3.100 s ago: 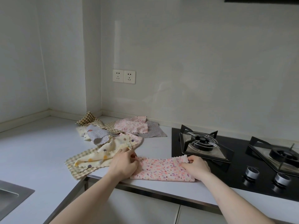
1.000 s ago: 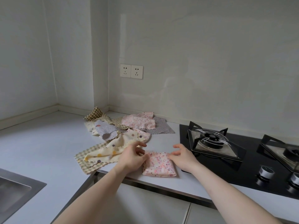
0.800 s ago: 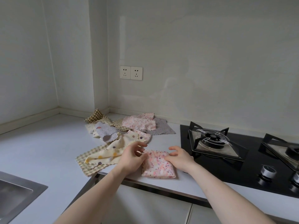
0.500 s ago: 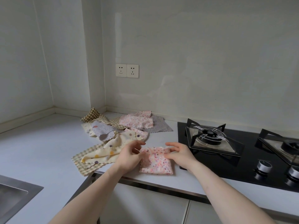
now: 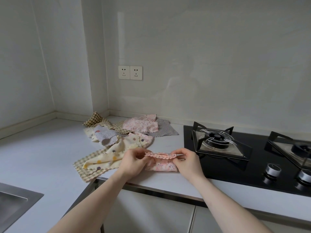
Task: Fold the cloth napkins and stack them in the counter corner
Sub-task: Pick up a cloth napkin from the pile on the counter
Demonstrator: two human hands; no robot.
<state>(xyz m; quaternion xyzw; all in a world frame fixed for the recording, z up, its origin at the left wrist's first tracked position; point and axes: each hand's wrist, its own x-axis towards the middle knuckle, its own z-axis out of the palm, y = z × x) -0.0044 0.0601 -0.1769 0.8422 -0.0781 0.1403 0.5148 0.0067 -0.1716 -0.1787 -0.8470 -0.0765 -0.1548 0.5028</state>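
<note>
A pink floral napkin (image 5: 161, 165), folded small, sits near the counter's front edge. My left hand (image 5: 134, 161) pinches its far left corner and my right hand (image 5: 186, 159) pinches its far right corner, lifting that far edge up off the counter. To the left lies a cream dotted napkin (image 5: 109, 155) on a tan checked one (image 5: 87, 169). Behind them a loose heap holds a grey napkin (image 5: 106, 135), another pink floral napkin (image 5: 143, 126) and a checked one (image 5: 95, 119), close to the counter corner (image 5: 72, 120).
A black gas hob (image 5: 235, 153) with two burners and knobs fills the counter to the right, close to my right hand. A steel sink (image 5: 15, 204) sits at the lower left. Two wall sockets (image 5: 130, 72) are above the heap.
The long pink napkin was folded in half sideways into a small square. Both hands then shifted to its far corners and raised that edge.
</note>
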